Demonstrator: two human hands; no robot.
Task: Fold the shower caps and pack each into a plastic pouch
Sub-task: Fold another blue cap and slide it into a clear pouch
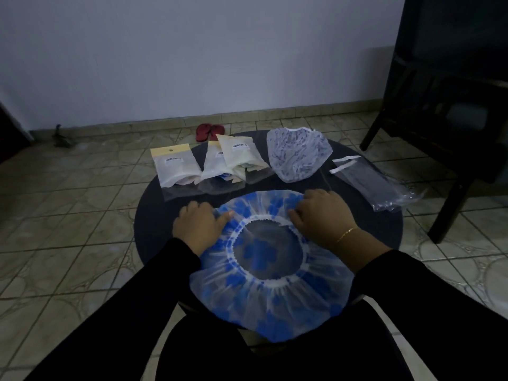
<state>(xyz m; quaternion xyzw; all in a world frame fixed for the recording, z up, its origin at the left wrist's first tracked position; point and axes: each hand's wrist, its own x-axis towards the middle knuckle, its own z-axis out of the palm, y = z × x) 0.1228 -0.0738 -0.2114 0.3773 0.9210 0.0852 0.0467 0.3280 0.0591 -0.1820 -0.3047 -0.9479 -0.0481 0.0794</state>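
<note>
You have a round dark table (pixel 379 226) in front of you, standing on a floor (pixel 82 204) of pale tiles with a marbled pattern and dark grout lines. Behind it a plain light wall (pixel 192 50) meets the floor along a tiled skirting (pixel 302 111). A pair of red slippers (pixel 209 131) lies on the floor just past the table's far edge, near the wall. To your right a dark wooden chair (pixel 445 111) stands close beside the table. Far left, by the skirting, there is a small dark object (pixel 61 138), too dim to identify.
</note>
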